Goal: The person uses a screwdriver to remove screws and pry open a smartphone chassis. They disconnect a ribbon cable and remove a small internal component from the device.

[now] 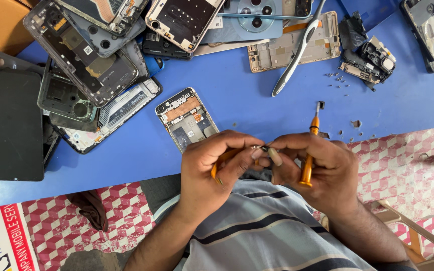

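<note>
Head view, over the blue table [257, 100]: my left hand [216, 168] and right hand [322, 168] meet just near of an opened phone [187, 118], its back cover off and its boards bare. My left fingers pinch a small orange-handled tool [220, 166], its metal tip at my right fingertips, which close on a tiny part too small to identify. My right palm also clamps an orange screwdriver [310, 150], blade up.

The phone looks partly stripped; loose screws [338, 80] lie right of it and beyond, while its boards remain seated.

Left of the phone, a heap of gutted handsets [84, 60] crowds the table. Beyond it to the right lie a white toothbrush [297, 52] and a bare phone frame [287, 47]; black components [370, 57] lie farther right.
</note>
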